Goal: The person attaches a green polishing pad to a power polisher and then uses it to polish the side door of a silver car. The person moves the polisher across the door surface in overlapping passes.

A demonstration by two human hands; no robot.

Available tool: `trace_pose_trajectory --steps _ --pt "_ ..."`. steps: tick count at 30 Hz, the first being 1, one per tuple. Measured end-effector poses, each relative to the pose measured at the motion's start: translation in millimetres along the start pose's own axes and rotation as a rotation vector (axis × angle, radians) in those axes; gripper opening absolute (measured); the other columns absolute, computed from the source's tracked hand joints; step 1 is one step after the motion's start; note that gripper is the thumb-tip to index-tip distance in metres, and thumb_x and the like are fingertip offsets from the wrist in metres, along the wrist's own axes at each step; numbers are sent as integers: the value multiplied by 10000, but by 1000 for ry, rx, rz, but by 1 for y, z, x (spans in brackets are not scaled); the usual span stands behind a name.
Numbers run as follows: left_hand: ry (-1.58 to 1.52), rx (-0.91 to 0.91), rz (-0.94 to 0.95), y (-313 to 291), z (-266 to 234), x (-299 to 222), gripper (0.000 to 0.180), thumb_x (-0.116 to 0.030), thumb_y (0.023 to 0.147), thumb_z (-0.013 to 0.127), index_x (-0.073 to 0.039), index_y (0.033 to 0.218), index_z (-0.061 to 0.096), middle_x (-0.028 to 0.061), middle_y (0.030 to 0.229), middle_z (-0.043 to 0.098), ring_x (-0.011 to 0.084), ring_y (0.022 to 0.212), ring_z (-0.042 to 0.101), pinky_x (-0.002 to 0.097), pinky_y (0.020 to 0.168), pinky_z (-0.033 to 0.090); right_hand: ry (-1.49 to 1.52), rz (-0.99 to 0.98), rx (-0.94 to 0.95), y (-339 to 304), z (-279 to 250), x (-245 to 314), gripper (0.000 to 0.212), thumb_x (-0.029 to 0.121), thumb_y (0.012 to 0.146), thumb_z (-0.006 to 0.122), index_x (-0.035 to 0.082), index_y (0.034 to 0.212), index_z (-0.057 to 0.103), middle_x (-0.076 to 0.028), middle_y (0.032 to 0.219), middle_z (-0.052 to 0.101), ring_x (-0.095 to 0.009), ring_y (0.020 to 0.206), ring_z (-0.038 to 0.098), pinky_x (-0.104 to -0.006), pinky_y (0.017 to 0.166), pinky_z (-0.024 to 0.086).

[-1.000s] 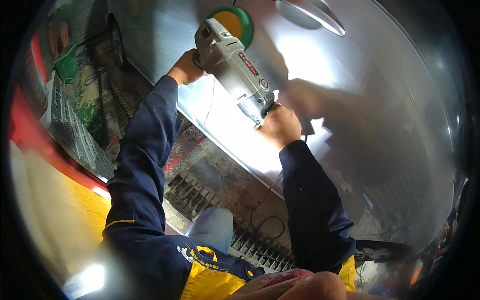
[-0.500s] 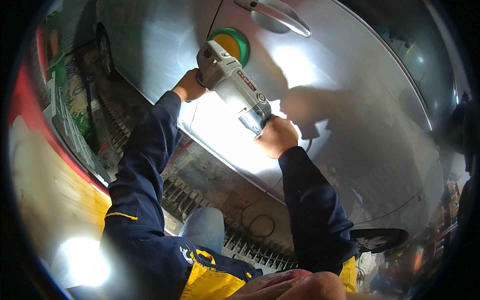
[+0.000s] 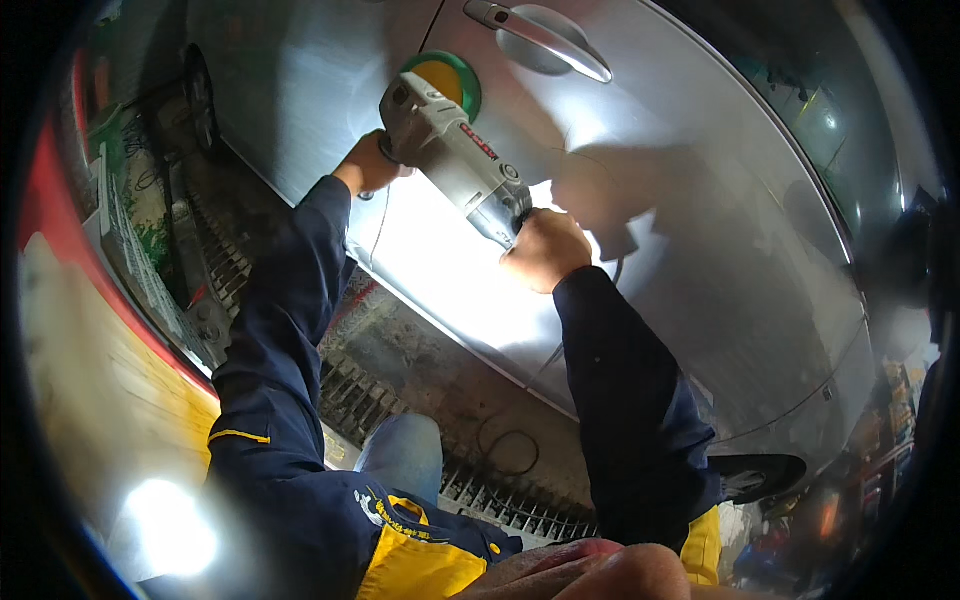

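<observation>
A grey power polisher (image 3: 450, 150) slants across a silver car door (image 3: 680, 270), held between both my hands. Its round pad (image 3: 452, 82), green at the rim and yellow inside, lies against the door below and left of the door handle (image 3: 545, 38). My left hand (image 3: 367, 165) is closed round the side grip near the polisher's head; the grip itself is mostly covered. My right hand (image 3: 549, 248) wraps the rear end of the tool, and a dark cord runs down from behind it. Whether a finger presses the switch is hidden.
Bright light glares off the door's lower part. A slotted floor grate (image 3: 520, 512) runs below the car, with a looped cable (image 3: 511, 452) on the floor. A red and yellow panel (image 3: 130, 330) stands close on my left. The car's wheel (image 3: 755, 478) shows at lower right.
Both hands and the polisher have shifted slightly up and to the left along the door. The pad has moved with them, and my grip is the same.
</observation>
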State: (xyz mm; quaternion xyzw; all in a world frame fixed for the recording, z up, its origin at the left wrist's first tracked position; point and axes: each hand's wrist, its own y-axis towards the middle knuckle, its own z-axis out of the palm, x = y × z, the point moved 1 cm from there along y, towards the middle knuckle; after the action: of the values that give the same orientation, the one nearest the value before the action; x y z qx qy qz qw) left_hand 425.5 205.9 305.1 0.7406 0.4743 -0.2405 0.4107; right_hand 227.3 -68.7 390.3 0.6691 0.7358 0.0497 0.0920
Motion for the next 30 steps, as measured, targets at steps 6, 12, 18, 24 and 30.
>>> trace_pose_trajectory --steps 6,12,18,24,30 --pt "30 -104 -18 12 -28 -39 299 -191 823 839 7 1010 716 120 867 746 234 723 688 365 731 565 82 -37 -20 9 -28 1 413 360 780 768 -20 938 800 -247 981 778 -383 964 775 -452 911 617" --pt "-58 -97 -6 4 3 7 485 -289 823 852 55 1150 748 248 1140 783 377 1134 738 415 1005 561 60 -47 -57 -2 -13 7 357 273 769 729 -48 918 775 -274 957 767 -423 947 766 -481 915 611" --pt "-175 -70 -64 -19 94 107 542 -332 835 865 59 1172 701 267 1166 759 400 1129 725 446 983 569 7 -29 86 -21 16 0 297 198 804 691 -25 970 796 -257 1012 783 -399 1014 771 -469 937 608" --pt "-201 35 -282 -119 183 189 389 -391 892 796 -12 964 752 193 919 780 357 893 748 492 836 576 34 -65 225 -49 88 21 317 211 847 654 9 1041 804 -238 1059 789 -380 1050 770 -476 942 606" --pt "-252 -144 -157 -281 287 115 296 -198 900 807 58 1027 729 217 926 788 321 883 772 451 777 574 78 72 282 -199 162 -52 313 283 864 686 24 1033 734 -225 1007 781 -406 999 762 -494 873 612"
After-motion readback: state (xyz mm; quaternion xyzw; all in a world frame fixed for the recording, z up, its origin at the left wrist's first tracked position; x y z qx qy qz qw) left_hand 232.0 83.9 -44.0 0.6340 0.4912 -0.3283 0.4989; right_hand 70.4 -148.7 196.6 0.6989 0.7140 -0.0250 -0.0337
